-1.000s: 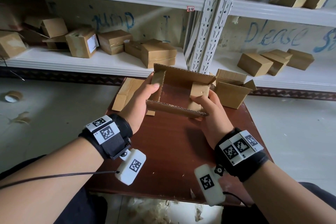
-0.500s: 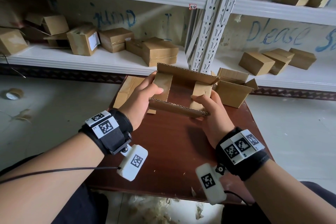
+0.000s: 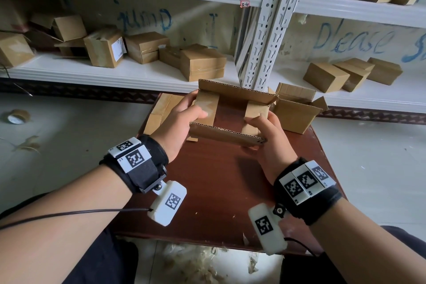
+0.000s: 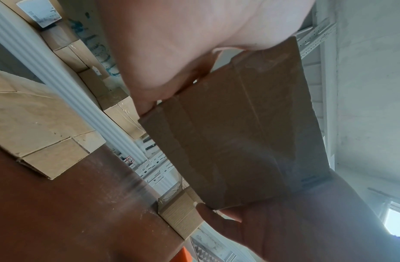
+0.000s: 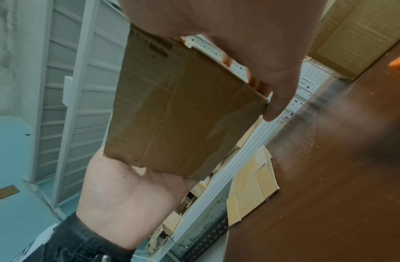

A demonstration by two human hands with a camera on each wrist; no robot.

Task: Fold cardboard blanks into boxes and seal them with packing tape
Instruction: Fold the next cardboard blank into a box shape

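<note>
I see both forearms reaching forward, wrists strapped. Left hand (image 3: 178, 122) grips the cardboard box (image 3: 230, 113), thumb pressing its left flap inward. Right hand (image 3: 268, 140) grips the opposite end, thumb on that flap.

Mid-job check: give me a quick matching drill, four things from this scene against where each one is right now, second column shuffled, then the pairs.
Things:
1. half-folded box
2. flat cardboard blanks
3. tape roll
4. open-topped box

Places:
A. on the floor, left of the brown table
B. on the table's far right corner
C. held above the table between left hand and right hand
D. lying on the table's far left corner

Pairs: 1-C, 2-D, 3-A, 4-B
</note>
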